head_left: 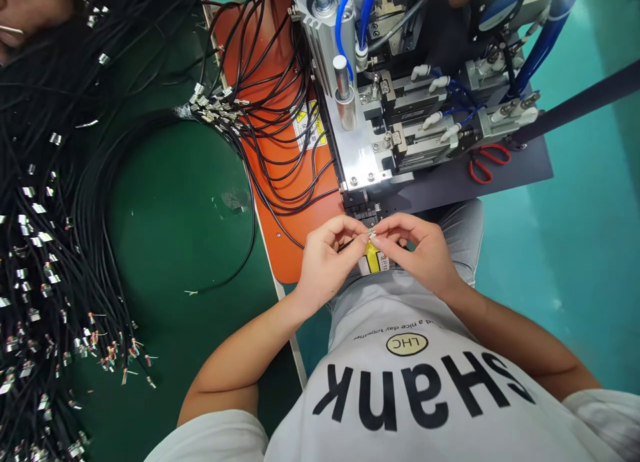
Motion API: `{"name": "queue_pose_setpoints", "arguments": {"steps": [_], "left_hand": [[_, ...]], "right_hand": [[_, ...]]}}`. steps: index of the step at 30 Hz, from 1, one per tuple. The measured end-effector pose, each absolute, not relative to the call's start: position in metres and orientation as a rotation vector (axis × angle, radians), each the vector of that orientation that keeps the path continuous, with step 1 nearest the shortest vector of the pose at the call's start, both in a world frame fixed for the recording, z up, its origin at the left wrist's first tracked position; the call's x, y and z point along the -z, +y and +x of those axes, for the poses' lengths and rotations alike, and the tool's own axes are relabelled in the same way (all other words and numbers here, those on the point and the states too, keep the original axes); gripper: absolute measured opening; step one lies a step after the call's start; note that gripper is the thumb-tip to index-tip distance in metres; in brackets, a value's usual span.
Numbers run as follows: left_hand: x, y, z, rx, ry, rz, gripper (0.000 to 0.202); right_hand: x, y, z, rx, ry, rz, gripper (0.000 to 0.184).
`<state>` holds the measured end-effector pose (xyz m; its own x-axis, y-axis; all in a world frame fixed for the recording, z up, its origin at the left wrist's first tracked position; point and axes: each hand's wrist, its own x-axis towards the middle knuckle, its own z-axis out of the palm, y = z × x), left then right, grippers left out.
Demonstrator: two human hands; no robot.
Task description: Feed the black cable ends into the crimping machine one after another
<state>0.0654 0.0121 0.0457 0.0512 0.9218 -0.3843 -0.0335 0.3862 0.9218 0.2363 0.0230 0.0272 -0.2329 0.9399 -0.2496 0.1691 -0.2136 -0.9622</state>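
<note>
My left hand point(330, 257) and my right hand point(417, 250) meet in front of my waist, just below the front end of a metal press machine point(367, 149). Thumb and forefinger of each are pinched on a small silvery cable connector point(371, 233); its finer details are hidden by the fingertips. Under the fingers shows a label with yellow and white parts point(373, 259). Black cables point(280, 195) with metal plugs point(220, 112) run over the orange plate point(295, 249) to the left of the machine, close to my left hand.
A green mat point(165, 209) holds a big heap of black cables point(100, 182) on the left. Red-handled scissors point(483, 165) lie on the dark plate right of the machine. Blue air hoses point(550, 39) rise behind. Another person's hand point(35, 9) shows at top left.
</note>
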Motion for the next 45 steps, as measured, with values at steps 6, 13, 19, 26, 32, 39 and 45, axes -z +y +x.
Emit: {"name": "queue_pose_setpoints", "arguments": {"steps": [6, 13, 19, 26, 32, 39, 45], "left_hand": [[-0.04, 0.011, 0.064, -0.918, 1.275, 0.862, 0.017], [-0.038, 0.009, 0.063, -0.913, 1.268, 0.829, 0.018], [-0.041, 0.01, 0.065, -0.91, 1.263, 0.853, 0.016], [-0.037, 0.008, 0.063, -0.947, 1.257, 0.838, 0.009], [-0.037, 0.008, 0.063, -0.942, 1.259, 0.806, 0.011], [-0.038, 0.009, 0.063, -0.936, 1.286, 0.777, 0.012], [-0.037, 0.007, 0.065, -0.96, 1.271, 0.704, 0.012]], "right_hand": [[-0.022, 0.018, 0.229, -1.38, -1.496, -1.294, 0.007], [-0.029, 0.021, 0.234, -1.333, -1.544, -1.297, 0.002], [-0.032, 0.025, 0.236, -1.403, -1.477, -1.326, 0.007], [-0.029, 0.021, 0.231, -1.414, -1.521, -1.28, 0.004], [-0.026, 0.02, 0.231, -1.349, -1.551, -1.288, 0.009], [-0.022, 0.017, 0.228, -1.347, -1.529, -1.27, 0.009], [-0.021, 0.014, 0.225, -1.34, -1.523, -1.254, 0.009]]}}
